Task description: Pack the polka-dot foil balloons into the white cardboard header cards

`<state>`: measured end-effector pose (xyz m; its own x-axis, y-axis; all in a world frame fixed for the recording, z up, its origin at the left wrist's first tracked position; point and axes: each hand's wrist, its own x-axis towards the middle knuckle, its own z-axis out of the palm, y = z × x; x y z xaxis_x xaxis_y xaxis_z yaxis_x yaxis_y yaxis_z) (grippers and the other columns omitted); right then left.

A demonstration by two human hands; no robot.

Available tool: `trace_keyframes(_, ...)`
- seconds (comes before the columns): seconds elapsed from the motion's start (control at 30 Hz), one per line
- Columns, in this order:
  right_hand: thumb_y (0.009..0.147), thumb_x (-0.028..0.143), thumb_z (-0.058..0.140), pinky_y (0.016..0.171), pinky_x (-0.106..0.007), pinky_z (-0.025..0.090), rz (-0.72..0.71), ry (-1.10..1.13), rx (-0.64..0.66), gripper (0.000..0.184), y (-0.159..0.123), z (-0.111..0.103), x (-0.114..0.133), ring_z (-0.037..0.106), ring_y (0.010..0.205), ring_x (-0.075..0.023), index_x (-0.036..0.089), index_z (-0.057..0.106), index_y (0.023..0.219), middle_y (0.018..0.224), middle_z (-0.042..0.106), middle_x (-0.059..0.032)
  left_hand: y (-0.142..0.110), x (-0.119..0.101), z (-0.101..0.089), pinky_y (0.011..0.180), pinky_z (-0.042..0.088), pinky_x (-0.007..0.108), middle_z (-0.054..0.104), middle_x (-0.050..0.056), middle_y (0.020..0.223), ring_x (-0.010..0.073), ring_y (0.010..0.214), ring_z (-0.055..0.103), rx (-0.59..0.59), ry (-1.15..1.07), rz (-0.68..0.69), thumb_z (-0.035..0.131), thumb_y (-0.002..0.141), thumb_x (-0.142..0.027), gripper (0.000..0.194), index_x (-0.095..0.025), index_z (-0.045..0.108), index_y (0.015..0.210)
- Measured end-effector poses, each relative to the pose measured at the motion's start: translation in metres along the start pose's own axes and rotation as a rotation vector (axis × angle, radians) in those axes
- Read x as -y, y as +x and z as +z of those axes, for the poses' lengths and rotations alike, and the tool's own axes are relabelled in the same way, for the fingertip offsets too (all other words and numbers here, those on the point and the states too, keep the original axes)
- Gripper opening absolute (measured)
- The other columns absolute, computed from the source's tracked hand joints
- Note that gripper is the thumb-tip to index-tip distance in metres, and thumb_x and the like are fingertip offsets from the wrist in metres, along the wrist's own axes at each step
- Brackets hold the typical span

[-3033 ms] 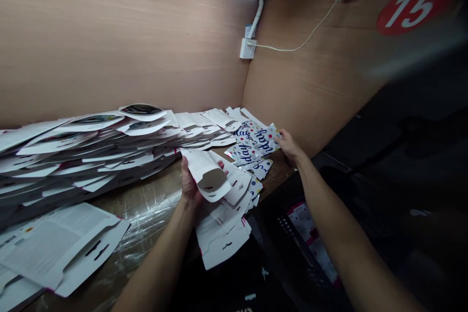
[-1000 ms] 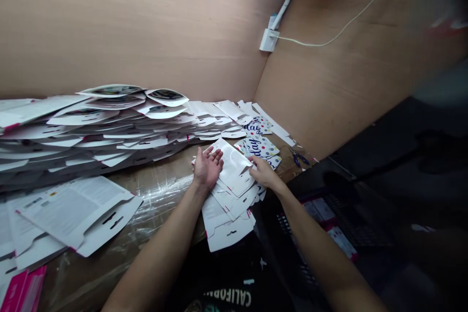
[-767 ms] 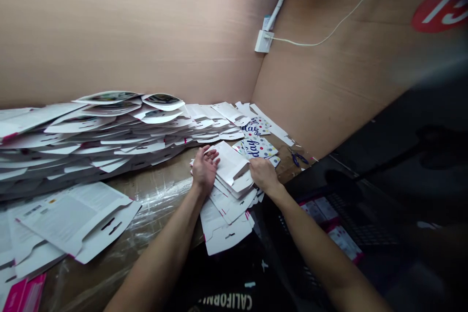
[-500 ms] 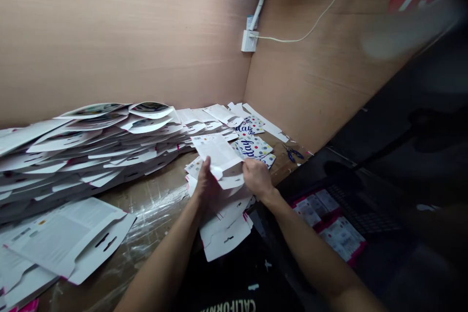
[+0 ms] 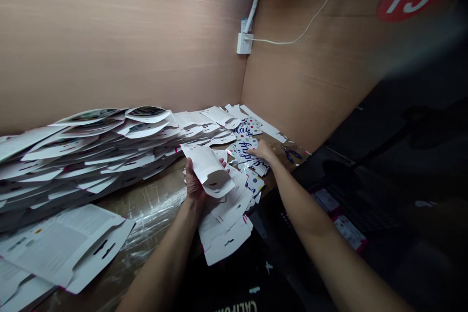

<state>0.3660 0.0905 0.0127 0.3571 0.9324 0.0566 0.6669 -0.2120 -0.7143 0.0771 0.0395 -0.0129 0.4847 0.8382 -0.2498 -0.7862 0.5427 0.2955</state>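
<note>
My left hand (image 5: 193, 183) is closed around a white cardboard sleeve (image 5: 204, 163). The sleeve bows open at its near end, where a flap has a hang slot. Farther right, my right hand (image 5: 262, 151) has its fingers curled at the edge of a polka-dot packet (image 5: 244, 148) with blue lettering, on a small pile of the same; its fingertips are partly hidden. Below the held sleeve lie more flat white sleeves (image 5: 224, 239), overlapping near the table's front edge.
A long stack of filled white sleeves (image 5: 91, 151) lines the back wall. More sleeves (image 5: 66, 243) lie at the front left. Blue-handled pliers (image 5: 292, 154) rest at the right edge. A dark crate with pink-edged packs (image 5: 347, 231) stands lower right. A cable hangs from a socket (image 5: 244, 43).
My right hand has let go of the sleeve and moved right and away to the polka-dot packets. The sleeve stays in my left hand, now tilted with its mouth bowed open towards me.
</note>
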Motion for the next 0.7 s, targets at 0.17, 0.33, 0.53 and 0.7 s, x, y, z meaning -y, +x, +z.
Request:
trace_keyframes(0.17, 0.089, 0.033, 0.069, 0.088, -0.036, 0.059, -0.089, 0.151, 0.092, 0.027, -0.004, -0.008, -0.004, 0.073, 0.099, -0.0258, 0.014, 0.065, 0.108, 0.108, 0.077, -0.0147, 0.0, -0.004, -0.001, 0.096, 0.06, 0.062, 0.073, 0.024, 0.125, 0.0385, 0.108, 0.075, 0.0, -0.006, 0.035, 0.055, 0.085, -0.088, 0.101, -0.013, 0.048, 0.153)
trace_keyframes(0.33, 0.099, 0.043, 0.061, 0.092, -0.039, 0.062, -0.328, 0.466, -0.222, 0.044, -0.095, -0.004, -0.01, 0.074, 0.109, -0.0266, 0.021, 0.052, 0.137, 0.125, 0.074, -0.0138, 0.001, 0.0, -0.001, 0.094, 0.059, 0.066, 0.075, 0.02, 0.118, 0.0394, 0.105, 0.074, 0.008, 0.004, 0.052, 0.054, 0.086, -0.087, 0.092, -0.017, 0.055, 0.147)
trace_keyframes(0.53, 0.103, 0.026, 0.056, 0.096, -0.044, 0.065, -0.914, 0.323, -0.1, 0.029, -0.19, 0.034, 0.001, 0.077, 0.111, -0.0294, 0.026, 0.069, 0.128, 0.119, 0.08, -0.0098, 0.0, 0.007, 0.001, 0.094, 0.059, 0.065, 0.075, 0.022, 0.113, 0.0396, 0.103, 0.074, 0.068, 0.007, 0.026, 0.051, 0.086, -0.089, 0.096, -0.013, 0.058, 0.143)
trace_keyframes(0.7, 0.101, 0.01, 0.052, 0.102, -0.048, 0.064, -1.145, 0.212, -0.093, 0.051, -0.186, 0.042, 0.003, 0.072, 0.125, -0.0281, 0.023, 0.057, 0.15, 0.131, 0.075, -0.0153, 0.001, 0.008, 0.002, 0.093, 0.059, 0.066, 0.074, 0.023, 0.12, 0.0391, 0.104, 0.075, 0.025, 0.017, 0.062, 0.048, 0.09, -0.086, 0.094, -0.014, 0.053, 0.149)
